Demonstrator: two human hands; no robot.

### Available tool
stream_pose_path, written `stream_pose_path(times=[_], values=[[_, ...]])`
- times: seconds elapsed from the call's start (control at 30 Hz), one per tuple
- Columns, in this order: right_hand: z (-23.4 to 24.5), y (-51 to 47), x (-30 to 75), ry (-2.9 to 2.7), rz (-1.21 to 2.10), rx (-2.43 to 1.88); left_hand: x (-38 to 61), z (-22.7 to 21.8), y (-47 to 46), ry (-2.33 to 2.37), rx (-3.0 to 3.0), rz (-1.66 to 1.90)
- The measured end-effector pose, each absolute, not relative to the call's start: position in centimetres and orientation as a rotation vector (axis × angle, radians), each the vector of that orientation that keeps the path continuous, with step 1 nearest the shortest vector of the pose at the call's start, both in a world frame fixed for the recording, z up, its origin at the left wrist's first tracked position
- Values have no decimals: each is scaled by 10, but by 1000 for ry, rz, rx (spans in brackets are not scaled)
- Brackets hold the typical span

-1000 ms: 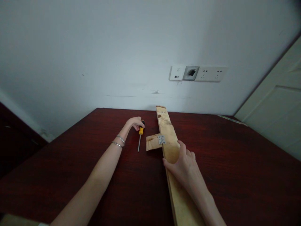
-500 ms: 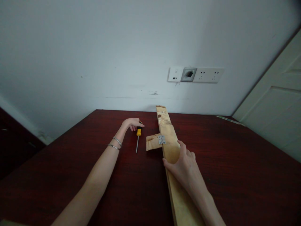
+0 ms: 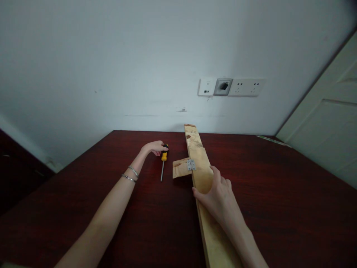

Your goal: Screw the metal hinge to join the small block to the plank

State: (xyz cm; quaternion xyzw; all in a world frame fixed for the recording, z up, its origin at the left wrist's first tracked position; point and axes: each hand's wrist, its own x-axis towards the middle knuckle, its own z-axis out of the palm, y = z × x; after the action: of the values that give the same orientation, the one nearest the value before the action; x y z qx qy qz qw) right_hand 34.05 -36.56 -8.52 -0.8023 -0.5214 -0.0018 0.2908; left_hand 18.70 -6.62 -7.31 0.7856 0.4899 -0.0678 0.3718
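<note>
A screwdriver (image 3: 164, 158) with a black and yellow handle lies on the dark red tabletop, its metal shaft pointing toward me. My left hand (image 3: 155, 147) is closed at the handle's far end, thumb across it and fingers curled at its left side. A long wooden board (image 3: 201, 163) runs from near the wall toward me. Spread over its edges, the thumb and fingers of my right hand (image 3: 219, 190) grip it from above. A metal hinge (image 3: 191, 165) joins the board's left edge to a small wooden piece (image 3: 180, 168), which sticks out sideways.
Behind the tabletop (image 3: 279, 193) rises a white wall (image 3: 125, 67) with a row of sockets (image 3: 245, 87). A white panelled door (image 3: 337, 111) stands at the right. A thin patterned strip (image 3: 273, 141) lies along the table's far right edge.
My left hand and forearm have shifted slightly left, and more of the screwdriver's black handle shows. The right hand keeps its hold on the board.
</note>
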Motion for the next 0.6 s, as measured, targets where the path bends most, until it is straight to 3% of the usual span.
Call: stream_pose_path(times=[0.27, 0.43, 0.6], values=[[-87, -366, 341, -1394, -17, -2109, 183, -69, -73, 1336, 2057, -33], [-89, -366, 342, -1413, -36, -2080, 185, -48, -83, 1372, 2230, 269], [-89, -366, 342, -1415, -53, -2047, 195, -29, -110, 977, 2233, 343]])
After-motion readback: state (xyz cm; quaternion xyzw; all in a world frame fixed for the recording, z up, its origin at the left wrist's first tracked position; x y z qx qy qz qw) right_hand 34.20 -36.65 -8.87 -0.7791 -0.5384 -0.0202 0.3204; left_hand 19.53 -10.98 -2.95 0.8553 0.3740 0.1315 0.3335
